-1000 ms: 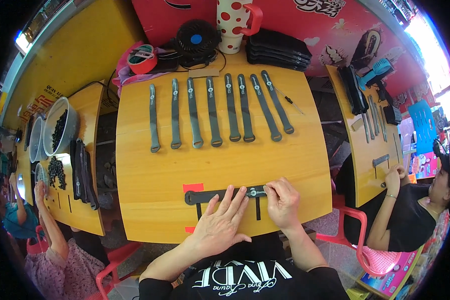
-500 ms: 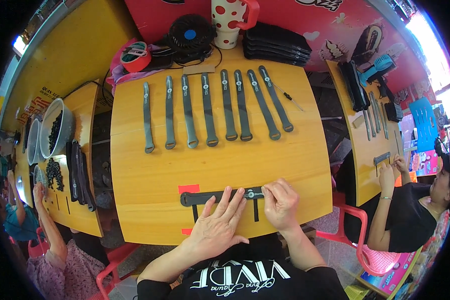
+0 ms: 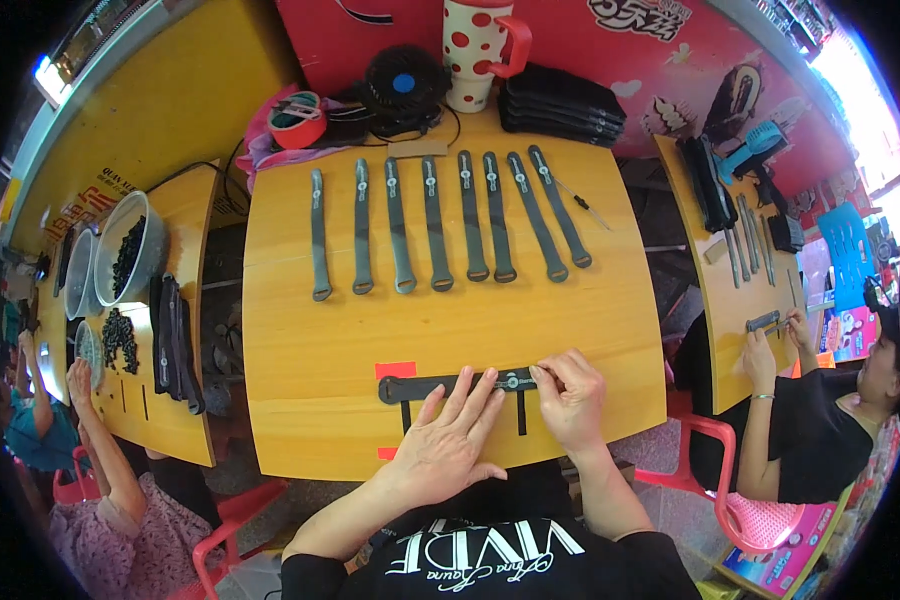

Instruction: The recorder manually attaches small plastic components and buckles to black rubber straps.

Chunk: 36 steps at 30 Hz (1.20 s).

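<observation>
A dark strap (image 3: pixel 425 386) with a slotted, rounded end lies crosswise near the front of my wooden table (image 3: pixel 320 335). My left hand (image 3: pixel 445 445) rests flat over its middle with the fingers stretched out, pressing it down. At the strap's right end, my right hand (image 3: pixel 575 405) is closed in a pinch; the fingers hide that tip. Two short black strips (image 3: pixel 522 412) run toward me from beneath the strap. Red tape (image 3: pixel 395 369) shows just behind its slotted end, and a second red piece sits closer to the table's front edge.
Several similar straps (image 3: pixel 398 235) lie in a row farther back, beside a thin pointed tool (image 3: pixel 582 203). A fan (image 3: pixel 403 85), a dotted mug (image 3: pixel 470 55) and stacked black pouches (image 3: pixel 560 105) stand behind them. Co-workers sit left and right at tables; a clear tub (image 3: pixel 135 245) is at left.
The whole view has shifted slightly, so the table appears farther right. Both hands keep nearly the same hold on the strap.
</observation>
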Each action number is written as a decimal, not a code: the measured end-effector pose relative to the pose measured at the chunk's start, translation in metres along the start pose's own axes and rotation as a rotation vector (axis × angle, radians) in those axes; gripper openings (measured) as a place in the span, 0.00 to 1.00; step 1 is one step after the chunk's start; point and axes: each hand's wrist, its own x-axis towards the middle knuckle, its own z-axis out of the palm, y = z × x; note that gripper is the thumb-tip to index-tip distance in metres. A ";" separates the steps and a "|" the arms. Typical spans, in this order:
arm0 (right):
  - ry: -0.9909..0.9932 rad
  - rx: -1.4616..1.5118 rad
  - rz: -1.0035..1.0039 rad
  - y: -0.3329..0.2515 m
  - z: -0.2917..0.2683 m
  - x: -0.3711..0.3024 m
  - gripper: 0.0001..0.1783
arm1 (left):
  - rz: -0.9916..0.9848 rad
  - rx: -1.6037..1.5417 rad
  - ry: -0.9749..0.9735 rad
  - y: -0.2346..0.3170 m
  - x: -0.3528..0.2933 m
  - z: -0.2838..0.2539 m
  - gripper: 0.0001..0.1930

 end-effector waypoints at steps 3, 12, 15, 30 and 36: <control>0.003 0.157 0.165 0.004 -0.007 -0.007 0.08 | -0.058 0.029 0.028 0.000 -0.018 -0.014 0.49; -0.370 -0.387 -0.500 -0.054 0.019 -0.043 0.36 | -0.366 0.172 0.029 -0.021 -0.058 -0.019 0.51; -0.380 -0.516 -0.439 -0.036 0.010 -0.043 0.38 | -0.385 0.150 0.016 -0.030 -0.059 -0.007 0.51; -0.259 -0.610 -0.279 0.003 -0.040 -0.038 0.25 | -0.310 0.138 0.146 -0.050 -0.072 -0.006 0.43; -0.035 -0.080 -0.144 0.017 -0.044 0.010 0.12 | -0.297 -0.038 0.324 -0.048 -0.077 -0.011 0.36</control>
